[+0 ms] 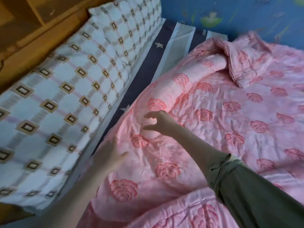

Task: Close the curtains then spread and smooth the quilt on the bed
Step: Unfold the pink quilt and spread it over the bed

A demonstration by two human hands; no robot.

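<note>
A pink quilt [213, 116] with red rose prints covers most of the bed, wrinkled, with a folded-over corner at the far edge near the wall. My left hand [110, 153] hovers over the quilt's near-left edge, fingers spread, blurred by motion. My right hand [158, 122] is above the quilt a little farther in, fingers curved and apart, holding nothing. A green sleeve covers my right forearm. No curtains are in view.
Two checked white pillows [65, 89] lie along the wooden headboard [24, 38] at left. A navy and grey striped sheet [148, 63] with stars shows between pillows and quilt. A blue patterned wall [238, 15] borders the bed's far side.
</note>
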